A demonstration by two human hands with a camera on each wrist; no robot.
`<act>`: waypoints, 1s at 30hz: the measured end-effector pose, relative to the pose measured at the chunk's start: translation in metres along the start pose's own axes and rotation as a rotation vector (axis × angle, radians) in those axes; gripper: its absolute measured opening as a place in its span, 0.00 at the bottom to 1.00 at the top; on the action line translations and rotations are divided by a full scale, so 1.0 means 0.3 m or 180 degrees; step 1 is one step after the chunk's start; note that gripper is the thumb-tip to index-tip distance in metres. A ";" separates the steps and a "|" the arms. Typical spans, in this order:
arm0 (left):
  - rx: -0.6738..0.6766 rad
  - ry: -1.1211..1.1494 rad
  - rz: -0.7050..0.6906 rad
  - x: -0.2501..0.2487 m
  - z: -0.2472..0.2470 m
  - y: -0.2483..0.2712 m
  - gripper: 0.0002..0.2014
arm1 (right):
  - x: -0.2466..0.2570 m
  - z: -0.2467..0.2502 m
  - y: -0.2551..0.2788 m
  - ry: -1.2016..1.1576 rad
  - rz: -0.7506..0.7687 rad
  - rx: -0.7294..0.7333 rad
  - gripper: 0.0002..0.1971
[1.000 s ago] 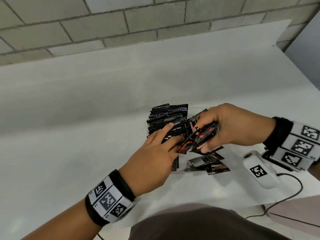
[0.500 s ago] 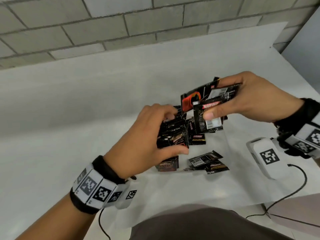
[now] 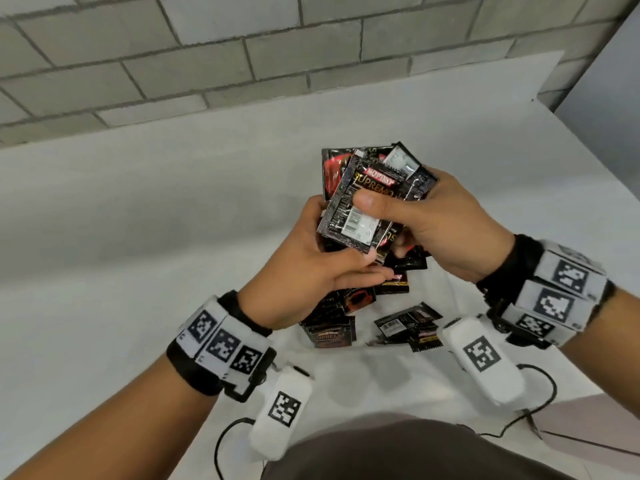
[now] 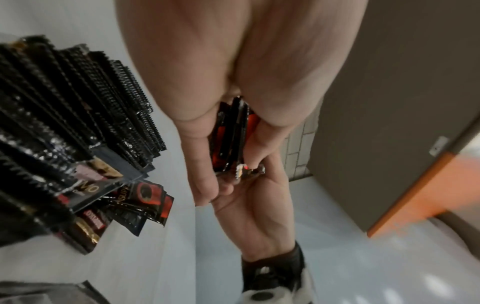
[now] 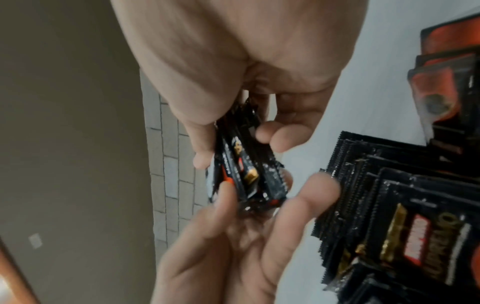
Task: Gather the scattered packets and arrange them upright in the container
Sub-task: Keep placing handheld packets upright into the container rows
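Observation:
A bundle of black and red packets (image 3: 360, 209) is held up above the table between both hands. My right hand (image 3: 436, 223) grips it, thumb across the front packet and fingers behind. My left hand (image 3: 311, 261) cups its left and lower edges with curled fingers. The left wrist view shows the bundle (image 4: 231, 133) edge-on between thumb and fingers. In the right wrist view it (image 5: 241, 168) sits above the left hand's fingertips (image 5: 319, 185). A row of upright packets (image 3: 329, 317) stands below the hands, partly hidden; the container's walls do not show. Loose packets (image 3: 405, 323) lie flat to its right.
Two white marker-tagged devices on cables lie near the table's front edge, one at right (image 3: 485, 358), one at left (image 3: 280, 414). A grey brick wall (image 3: 242, 46) runs behind the white table (image 3: 138, 237). My dark clothing fills the bottom edge.
My right hand has brought the bundle up and toward me. The left hand left the upright row and rose to take the bundle's lower left side.

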State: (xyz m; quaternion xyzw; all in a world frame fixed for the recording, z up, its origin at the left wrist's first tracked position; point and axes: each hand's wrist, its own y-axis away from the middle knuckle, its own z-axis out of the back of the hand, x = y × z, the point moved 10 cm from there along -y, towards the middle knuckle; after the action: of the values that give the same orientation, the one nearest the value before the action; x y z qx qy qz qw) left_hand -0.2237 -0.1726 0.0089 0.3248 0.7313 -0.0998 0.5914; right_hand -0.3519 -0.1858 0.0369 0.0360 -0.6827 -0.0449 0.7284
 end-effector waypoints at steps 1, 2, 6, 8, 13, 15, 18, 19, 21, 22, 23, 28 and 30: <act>0.0113 0.0081 0.0008 0.002 -0.004 0.003 0.35 | -0.004 -0.005 0.003 0.0075 0.0000 0.0002 0.17; 0.0230 0.0094 0.0008 0.001 -0.005 0.006 0.38 | -0.006 -0.012 0.006 0.0114 0.0009 0.0022 0.17; 0.0357 -0.0267 0.0028 -0.010 0.010 0.008 0.41 | -0.012 -0.040 0.024 0.0101 0.0022 0.0068 0.17; 0.0203 -0.0321 0.0019 -0.014 0.029 0.004 0.37 | -0.007 -0.053 0.031 0.0120 0.0047 0.0113 0.19; 0.0057 -0.0379 0.0159 -0.025 0.057 0.004 0.34 | 0.012 -0.087 0.024 0.0416 0.0036 0.0458 0.15; -0.0006 -0.0557 0.0226 -0.032 0.059 0.003 0.33 | 0.021 -0.095 0.024 0.0580 0.0065 0.0607 0.09; -0.0056 -0.0705 0.0227 -0.031 0.049 -0.001 0.28 | 0.026 -0.111 0.035 0.0842 0.0125 0.0881 0.09; -0.0070 -0.0727 0.0244 -0.025 0.049 -0.003 0.26 | 0.023 -0.113 0.040 0.0864 0.0105 0.0947 0.09; -0.0119 -0.0749 0.0328 -0.009 0.058 -0.004 0.23 | 0.010 -0.111 0.043 0.0924 0.0056 0.1036 0.12; -0.0143 -0.0754 0.0384 -0.001 0.064 -0.003 0.21 | 0.001 -0.104 0.040 0.0954 0.0035 0.1043 0.15; -0.0160 -0.0771 0.0437 0.005 0.069 -0.001 0.21 | -0.004 -0.096 0.037 0.0932 0.0006 0.1006 0.18; -0.0273 -0.0908 0.0453 -0.007 0.095 0.013 0.20 | 0.036 -0.005 0.018 0.0144 0.0294 0.0237 0.24; -0.0259 -0.0891 0.0402 -0.024 0.098 0.019 0.22 | 0.092 0.029 0.032 0.0148 0.0760 -0.0142 0.13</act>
State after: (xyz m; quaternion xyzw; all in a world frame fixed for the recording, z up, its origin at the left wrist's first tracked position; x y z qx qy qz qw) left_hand -0.1961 -0.1864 0.0087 0.3288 0.6233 -0.0770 0.7053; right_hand -0.3588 -0.1794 0.0660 -0.0608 -0.6639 0.0278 0.7448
